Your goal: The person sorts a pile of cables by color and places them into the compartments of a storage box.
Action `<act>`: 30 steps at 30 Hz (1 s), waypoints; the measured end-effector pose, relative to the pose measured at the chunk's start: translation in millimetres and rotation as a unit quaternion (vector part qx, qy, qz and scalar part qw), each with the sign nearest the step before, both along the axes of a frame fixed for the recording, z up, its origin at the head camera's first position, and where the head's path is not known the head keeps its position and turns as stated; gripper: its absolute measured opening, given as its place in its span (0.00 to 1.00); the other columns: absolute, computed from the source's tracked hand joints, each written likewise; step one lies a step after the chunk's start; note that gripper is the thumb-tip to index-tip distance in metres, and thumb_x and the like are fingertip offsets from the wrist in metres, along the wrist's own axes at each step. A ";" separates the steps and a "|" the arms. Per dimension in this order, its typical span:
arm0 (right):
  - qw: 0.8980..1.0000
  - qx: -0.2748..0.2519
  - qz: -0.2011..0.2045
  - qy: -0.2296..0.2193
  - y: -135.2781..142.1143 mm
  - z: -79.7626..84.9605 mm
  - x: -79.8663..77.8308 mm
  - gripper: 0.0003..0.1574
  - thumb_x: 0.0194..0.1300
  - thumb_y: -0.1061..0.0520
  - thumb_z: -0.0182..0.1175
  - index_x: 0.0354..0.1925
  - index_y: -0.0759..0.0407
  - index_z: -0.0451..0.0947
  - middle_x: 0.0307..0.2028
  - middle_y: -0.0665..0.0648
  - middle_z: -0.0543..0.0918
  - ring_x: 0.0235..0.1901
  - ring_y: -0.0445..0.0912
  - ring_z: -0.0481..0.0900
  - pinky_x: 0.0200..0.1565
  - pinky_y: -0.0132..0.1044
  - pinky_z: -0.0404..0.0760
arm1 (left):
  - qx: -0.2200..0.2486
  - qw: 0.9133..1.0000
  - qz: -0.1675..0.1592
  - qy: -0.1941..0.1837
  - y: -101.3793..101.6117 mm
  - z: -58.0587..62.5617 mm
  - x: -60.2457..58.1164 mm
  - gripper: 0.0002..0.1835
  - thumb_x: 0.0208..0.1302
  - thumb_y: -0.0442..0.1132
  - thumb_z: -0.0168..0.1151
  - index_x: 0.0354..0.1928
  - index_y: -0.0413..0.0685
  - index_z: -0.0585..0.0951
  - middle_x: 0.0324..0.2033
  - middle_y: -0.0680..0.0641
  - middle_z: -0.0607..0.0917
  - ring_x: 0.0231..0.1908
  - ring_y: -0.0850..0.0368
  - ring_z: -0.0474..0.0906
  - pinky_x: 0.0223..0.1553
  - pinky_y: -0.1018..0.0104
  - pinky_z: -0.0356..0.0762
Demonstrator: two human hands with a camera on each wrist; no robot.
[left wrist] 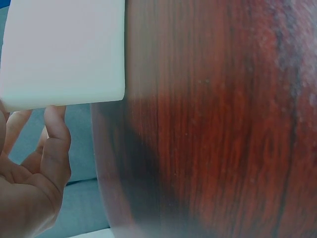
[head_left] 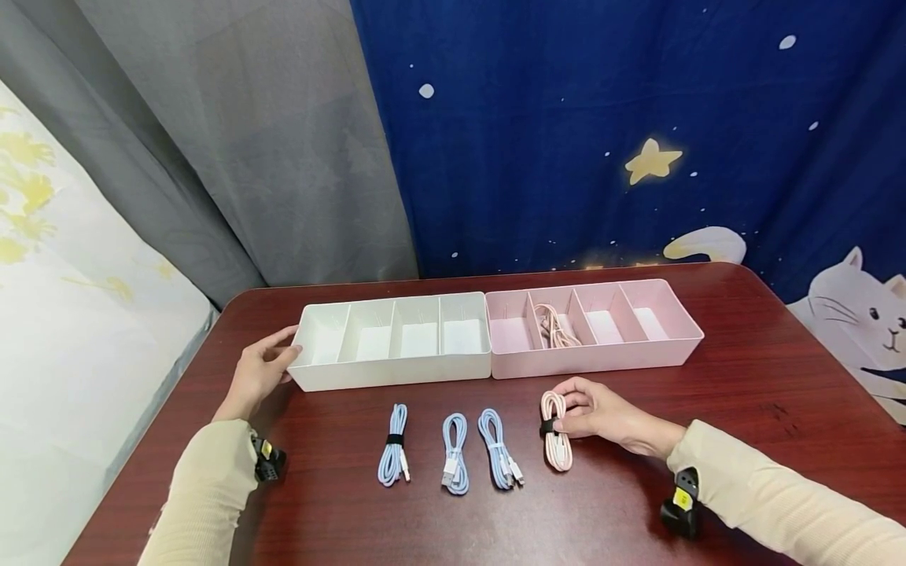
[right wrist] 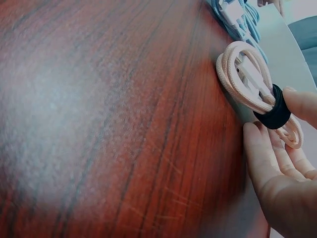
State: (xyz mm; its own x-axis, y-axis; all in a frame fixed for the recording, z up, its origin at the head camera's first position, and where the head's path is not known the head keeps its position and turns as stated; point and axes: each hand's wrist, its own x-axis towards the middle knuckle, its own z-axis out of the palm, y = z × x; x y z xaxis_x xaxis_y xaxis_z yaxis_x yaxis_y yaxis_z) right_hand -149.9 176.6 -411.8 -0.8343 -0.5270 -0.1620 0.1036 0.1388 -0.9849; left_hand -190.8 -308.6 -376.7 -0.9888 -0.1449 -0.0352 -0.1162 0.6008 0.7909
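Observation:
My right hand (head_left: 598, 413) pinches a coiled pink cable (head_left: 557, 452) by its black strap, thumb on one side and fingers on the other. In the right wrist view the pink cable (right wrist: 242, 74) is tilted, its pale plug tucked inside the loops. At the far left, my left hand (head_left: 258, 373) holds the end of a white divided box (head_left: 396, 373), its thumb tip at the rim. From the left wrist, the fingers (left wrist: 55, 148) meet the white box's end (left wrist: 64, 54). Three coiled blue cables (head_left: 393, 452), (head_left: 455, 456), (head_left: 499, 452) lie in front of the boxes.
A pink divided box (head_left: 598, 362) stands end to end with the white one. Another pink cable (head_left: 555, 326) lies in its second compartment from the left. Both boxes sit towards the back of the dark red wooden table (head_left: 325, 503), before grey and blue curtains (head_left: 566, 118).

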 end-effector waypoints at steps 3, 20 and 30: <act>1.000 -0.008 0.001 -0.009 -1.1 0.1 -0.1 0.31 0.51 0.66 0.63 0.48 0.78 0.59 0.34 0.57 0.75 0.32 0.43 0.76 0.35 0.33 0.77 | 0.002 1.000 0.008 -0.002 0.1 -0.9 -0.5 0.29 0.62 0.50 0.51 0.63 0.48 0.64 0.48 0.33 0.74 0.30 0.61 0.75 0.29 0.69 0.76; 0.999 -0.023 -0.008 -0.035 -1.5 0.8 2.3 0.32 0.51 0.67 0.63 0.49 0.78 0.58 0.35 0.59 0.73 0.32 0.44 0.76 0.36 0.35 0.77 | -0.002 1.000 0.017 -0.006 1.0 -2.9 0.0 0.28 0.62 0.51 0.52 0.63 0.50 0.65 0.48 0.35 0.74 0.34 0.59 0.75 0.30 0.68 0.77; 0.999 -0.027 -0.016 -0.035 -2.1 0.4 2.0 0.32 0.51 0.67 0.62 0.50 0.78 0.58 0.35 0.60 0.73 0.32 0.44 0.76 0.37 0.37 0.77 | -0.004 1.000 -0.004 0.003 -0.5 0.8 1.1 0.28 0.64 0.50 0.49 0.64 0.50 0.62 0.49 0.33 0.73 0.37 0.54 0.74 0.32 0.69 0.76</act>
State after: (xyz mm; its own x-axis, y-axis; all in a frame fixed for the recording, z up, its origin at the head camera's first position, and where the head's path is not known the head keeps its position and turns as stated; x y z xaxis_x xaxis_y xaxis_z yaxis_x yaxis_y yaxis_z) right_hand -147.9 174.5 -411.4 -0.8384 -0.5097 -0.1931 0.1763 0.0816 -0.9809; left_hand -189.7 -309.1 -376.0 -0.9902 -0.1368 -0.0289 -0.1070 0.6087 0.7862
